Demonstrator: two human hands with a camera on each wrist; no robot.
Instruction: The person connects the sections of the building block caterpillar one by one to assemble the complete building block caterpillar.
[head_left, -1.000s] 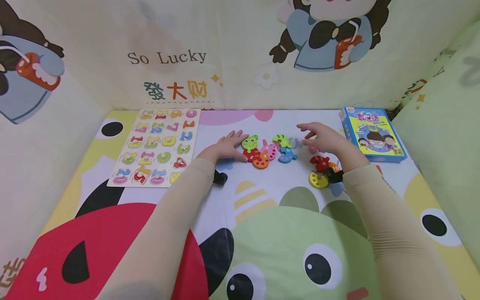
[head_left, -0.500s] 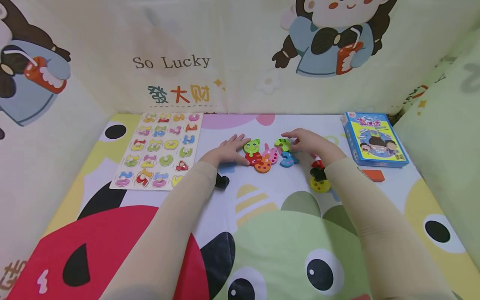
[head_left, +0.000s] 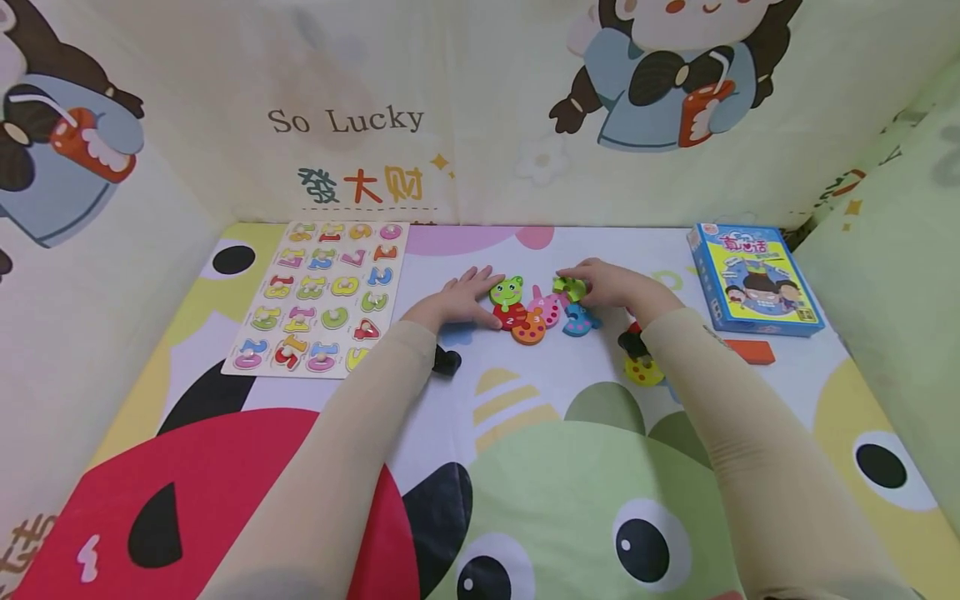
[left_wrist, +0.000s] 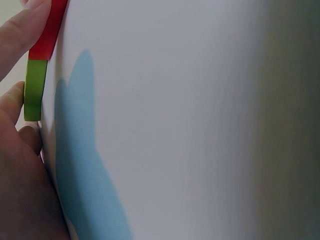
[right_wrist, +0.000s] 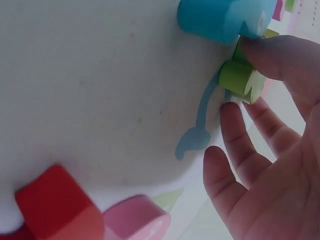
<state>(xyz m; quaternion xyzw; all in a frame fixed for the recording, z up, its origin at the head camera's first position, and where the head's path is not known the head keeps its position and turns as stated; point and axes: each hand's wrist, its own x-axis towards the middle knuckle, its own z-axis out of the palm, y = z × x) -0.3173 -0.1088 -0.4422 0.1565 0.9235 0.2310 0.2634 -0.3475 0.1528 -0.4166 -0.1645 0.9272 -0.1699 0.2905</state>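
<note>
Small painted wooden animal pieces stand in a curved row on the printed cloth. At the row's left end is a red piece with a green frog face (head_left: 507, 302). My left hand (head_left: 459, 302) lies against it with fingers stretched out; in the left wrist view, thumb and fingertips meet its red and green edge (left_wrist: 35, 90). To the right come an orange spotted piece (head_left: 529, 328), a pink piece (head_left: 546, 307) and a blue piece (head_left: 580, 320). My right hand (head_left: 615, 285) pinches a green piece (right_wrist: 242, 80) behind the blue one, thumb on its near side, other fingers loosely bent.
A number puzzle board (head_left: 333, 319) lies on the left, and a blue and yellow box (head_left: 757, 279) on the right. An orange-red rectangle (head_left: 752, 352) is before the box. Under my right forearm sit a yellow piece (head_left: 642, 371), a red piece (right_wrist: 60, 205) and a pink piece (right_wrist: 137, 217).
My right hand has come left from above the loose pieces to the row's right end and taken hold of the green piece, which has turned slightly. The left hand stays at the frog piece.
</note>
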